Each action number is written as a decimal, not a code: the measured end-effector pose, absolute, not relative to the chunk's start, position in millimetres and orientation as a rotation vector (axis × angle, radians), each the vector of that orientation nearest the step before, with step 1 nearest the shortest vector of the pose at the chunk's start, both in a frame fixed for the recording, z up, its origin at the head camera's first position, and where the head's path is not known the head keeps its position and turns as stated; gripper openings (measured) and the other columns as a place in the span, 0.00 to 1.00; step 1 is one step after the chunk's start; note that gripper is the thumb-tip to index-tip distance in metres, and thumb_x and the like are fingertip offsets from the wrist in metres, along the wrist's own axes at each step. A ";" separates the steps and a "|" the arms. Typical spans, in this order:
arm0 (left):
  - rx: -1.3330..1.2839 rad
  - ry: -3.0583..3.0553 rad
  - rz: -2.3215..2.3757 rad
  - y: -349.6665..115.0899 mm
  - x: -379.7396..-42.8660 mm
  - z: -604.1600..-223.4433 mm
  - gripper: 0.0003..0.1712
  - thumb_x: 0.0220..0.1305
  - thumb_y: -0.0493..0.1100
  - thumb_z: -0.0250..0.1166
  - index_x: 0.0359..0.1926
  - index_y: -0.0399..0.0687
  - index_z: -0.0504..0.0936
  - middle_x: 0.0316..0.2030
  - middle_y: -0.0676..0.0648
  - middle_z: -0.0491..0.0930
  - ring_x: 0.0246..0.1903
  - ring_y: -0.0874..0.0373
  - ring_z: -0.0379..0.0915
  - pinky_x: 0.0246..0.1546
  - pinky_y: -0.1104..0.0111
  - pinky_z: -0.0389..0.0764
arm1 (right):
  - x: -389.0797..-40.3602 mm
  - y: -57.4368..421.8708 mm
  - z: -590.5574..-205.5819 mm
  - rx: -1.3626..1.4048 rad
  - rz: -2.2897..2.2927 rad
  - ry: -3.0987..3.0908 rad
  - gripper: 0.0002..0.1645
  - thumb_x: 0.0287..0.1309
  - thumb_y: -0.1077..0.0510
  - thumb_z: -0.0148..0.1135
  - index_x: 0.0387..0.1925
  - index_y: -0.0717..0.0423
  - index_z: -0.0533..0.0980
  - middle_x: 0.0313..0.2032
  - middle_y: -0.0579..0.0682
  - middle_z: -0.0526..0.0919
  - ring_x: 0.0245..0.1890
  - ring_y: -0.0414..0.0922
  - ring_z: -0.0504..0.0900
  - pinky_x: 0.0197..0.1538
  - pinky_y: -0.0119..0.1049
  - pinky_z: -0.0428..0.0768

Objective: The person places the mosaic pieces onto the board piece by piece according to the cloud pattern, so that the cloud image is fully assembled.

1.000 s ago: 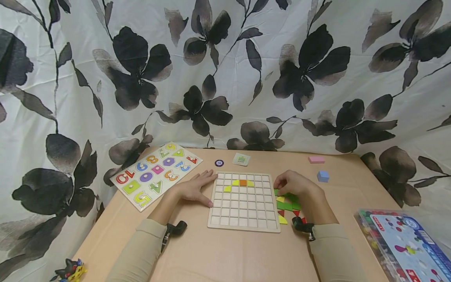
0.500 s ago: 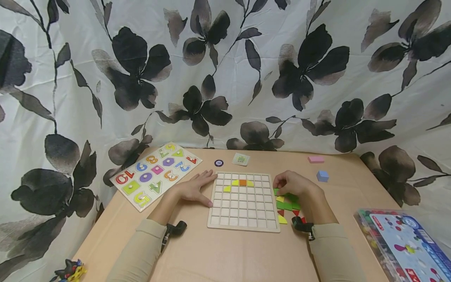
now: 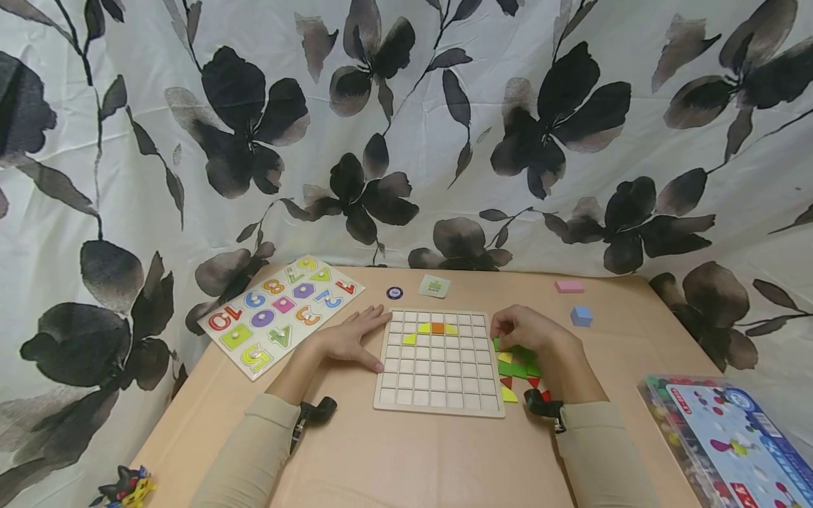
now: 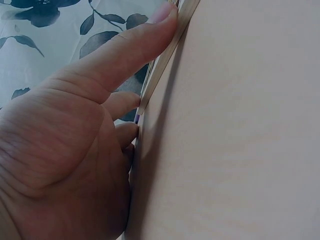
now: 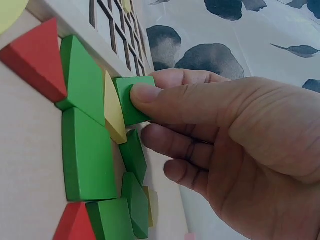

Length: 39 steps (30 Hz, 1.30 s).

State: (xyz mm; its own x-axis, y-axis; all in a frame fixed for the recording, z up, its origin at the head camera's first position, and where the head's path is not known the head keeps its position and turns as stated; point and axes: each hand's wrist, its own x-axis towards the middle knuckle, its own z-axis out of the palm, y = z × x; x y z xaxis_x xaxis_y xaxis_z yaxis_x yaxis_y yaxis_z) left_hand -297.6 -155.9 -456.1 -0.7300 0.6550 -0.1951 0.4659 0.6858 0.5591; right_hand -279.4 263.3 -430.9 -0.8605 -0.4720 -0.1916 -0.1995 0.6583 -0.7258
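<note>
A wooden board (image 3: 438, 384) with a grid of square cells lies in the middle of the table. Near its top sit yellow pieces (image 3: 409, 340) and one orange square (image 3: 437, 329). My left hand (image 3: 346, 342) rests flat at the board's left edge, thumb and fingertips along the rim; the left wrist view shows the thumb (image 4: 125, 57) on that rim. Beside the right edge, my right hand (image 3: 540, 331) pinches a green block (image 5: 132, 114) between thumb and fingers. Several green blocks (image 5: 87, 155), red triangles (image 5: 40, 62) and a thin yellow piece (image 5: 113, 107) lie around it.
A number-and-shape puzzle board (image 3: 282, 314) lies at left. Behind the grid board are a round dark disc (image 3: 395, 293) and a small card (image 3: 435, 286). A pink block (image 3: 570, 287) and blue cube (image 3: 581, 317) stand at right, a plastic box (image 3: 730, 444) nearer, small figures (image 3: 130, 488) lower left.
Hardly anything differs. My right hand has shifted very slightly up and left, keeping its place by the board's right edge; the left hand stays where it was.
</note>
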 end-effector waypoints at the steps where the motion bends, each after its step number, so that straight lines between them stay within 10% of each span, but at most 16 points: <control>1: 0.880 2.518 0.684 -155.9 -297.7 -456.1 0.68 0.51 0.66 0.78 0.84 0.54 0.50 0.85 0.41 0.35 0.84 0.42 0.26 0.83 0.46 0.32 | -279.1 263.1 -430.3 -0.525 -1.038 2.513 0.05 0.58 0.73 0.67 0.36 0.63 0.82 0.29 0.51 0.78 0.33 0.47 0.75 0.35 0.37 0.75; 29: 0.870 2.510 0.696 -155.2 -296.5 -454.7 0.67 0.51 0.66 0.78 0.84 0.55 0.50 0.85 0.42 0.35 0.84 0.42 0.26 0.83 0.46 0.32 | -281.3 257.6 -417.9 -0.541 -1.235 2.795 0.19 0.63 0.68 0.65 0.55 0.58 0.85 0.46 0.53 0.87 0.43 0.50 0.80 0.50 0.38 0.81; 39: 0.867 2.511 0.699 -154.9 -296.9 -455.3 0.67 0.51 0.66 0.78 0.84 0.55 0.51 0.85 0.43 0.35 0.84 0.42 0.26 0.83 0.46 0.32 | -280.3 231.3 -417.6 -0.566 -1.325 2.850 0.15 0.62 0.62 0.73 0.51 0.59 0.86 0.40 0.53 0.87 0.38 0.46 0.80 0.40 0.28 0.81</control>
State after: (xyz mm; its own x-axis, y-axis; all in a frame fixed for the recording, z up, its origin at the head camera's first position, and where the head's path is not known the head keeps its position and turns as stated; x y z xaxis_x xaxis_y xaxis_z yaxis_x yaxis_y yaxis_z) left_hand -296.9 -154.9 -455.3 -0.7318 0.6525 -0.1969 0.4568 0.6839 0.5689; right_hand -280.3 231.3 -417.6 -0.9358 -0.2948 0.1936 -0.3380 0.5931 -0.7308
